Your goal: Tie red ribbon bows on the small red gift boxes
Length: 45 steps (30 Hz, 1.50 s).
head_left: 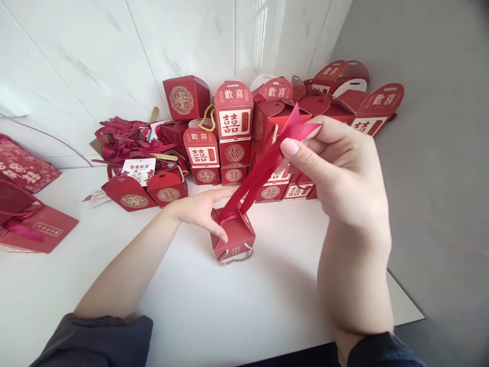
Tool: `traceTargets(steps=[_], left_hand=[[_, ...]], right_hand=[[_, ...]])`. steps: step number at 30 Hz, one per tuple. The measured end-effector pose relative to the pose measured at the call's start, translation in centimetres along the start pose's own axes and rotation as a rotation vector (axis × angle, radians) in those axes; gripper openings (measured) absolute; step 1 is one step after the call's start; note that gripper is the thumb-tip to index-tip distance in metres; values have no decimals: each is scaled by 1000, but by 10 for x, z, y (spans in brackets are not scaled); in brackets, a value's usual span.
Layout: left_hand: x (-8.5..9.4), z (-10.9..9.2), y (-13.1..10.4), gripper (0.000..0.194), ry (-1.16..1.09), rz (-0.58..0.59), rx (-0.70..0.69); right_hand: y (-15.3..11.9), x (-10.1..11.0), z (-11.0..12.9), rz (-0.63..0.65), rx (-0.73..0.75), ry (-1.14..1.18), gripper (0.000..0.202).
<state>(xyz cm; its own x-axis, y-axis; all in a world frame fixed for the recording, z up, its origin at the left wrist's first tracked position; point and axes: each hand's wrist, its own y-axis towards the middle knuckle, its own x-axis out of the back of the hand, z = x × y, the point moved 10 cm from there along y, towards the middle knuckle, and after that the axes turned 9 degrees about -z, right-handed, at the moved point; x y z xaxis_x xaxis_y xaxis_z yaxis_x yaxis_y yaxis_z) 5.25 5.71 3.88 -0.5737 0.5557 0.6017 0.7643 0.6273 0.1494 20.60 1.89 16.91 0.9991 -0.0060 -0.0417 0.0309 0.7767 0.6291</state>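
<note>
A small red gift box (237, 234) with a twisted gold cord handle (237, 261) stands on the white table. My left hand (204, 211) grips its left side, thumb on the near face and fingers reaching behind the top. Dark red ribbon (254, 178) comes out of the box's top and slants up to the right. Its cut ends are pinched between thumb and index finger of my right hand (336, 168), raised above the table and closer to me. The ribbon looks taut. Where it passes into the box top is partly hidden by my left hand.
Behind stand stacked red boxes (235, 114) against a white tiled wall (191, 35). Left of them, a heap of loose ribbons (122, 135) lies behind two open boxes (168, 188). Red gift bags (38, 224) lie at far left. A grey panel (439, 178) borders the right.
</note>
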Motion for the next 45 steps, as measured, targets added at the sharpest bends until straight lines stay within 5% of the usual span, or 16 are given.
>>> traceTargets(steps=[8,15,23,27,33,37,39,42,45], left_hand=[[-18,29,-9,76,-278,-291,10],[-33,52,-8,59,-563,-142,127],[-40,32,0,33,-516,-101,56],[-41,34,2,22,-420,-84,-37],[-42,38,5,14,-427,-122,5],[-43,35,6,16,-391,-128,22],[-41,33,6,16,-374,-142,-1],[-43,33,6,14,-399,-126,-8],[-43,34,7,11,-405,-124,-18]], right_hand=[[2,-8,-3,-53,63,-41,21],[1,-3,2,-166,118,-34,19],[-4,-7,8,-249,187,-63,20],[-7,-4,6,-262,165,-82,15],[-4,-10,-2,-235,140,-24,17],[5,-15,-28,-202,128,57,11],[1,-22,-55,-71,25,-78,13],[-30,-21,-103,174,-185,-483,27],[-70,-5,-126,259,-285,-658,35]])
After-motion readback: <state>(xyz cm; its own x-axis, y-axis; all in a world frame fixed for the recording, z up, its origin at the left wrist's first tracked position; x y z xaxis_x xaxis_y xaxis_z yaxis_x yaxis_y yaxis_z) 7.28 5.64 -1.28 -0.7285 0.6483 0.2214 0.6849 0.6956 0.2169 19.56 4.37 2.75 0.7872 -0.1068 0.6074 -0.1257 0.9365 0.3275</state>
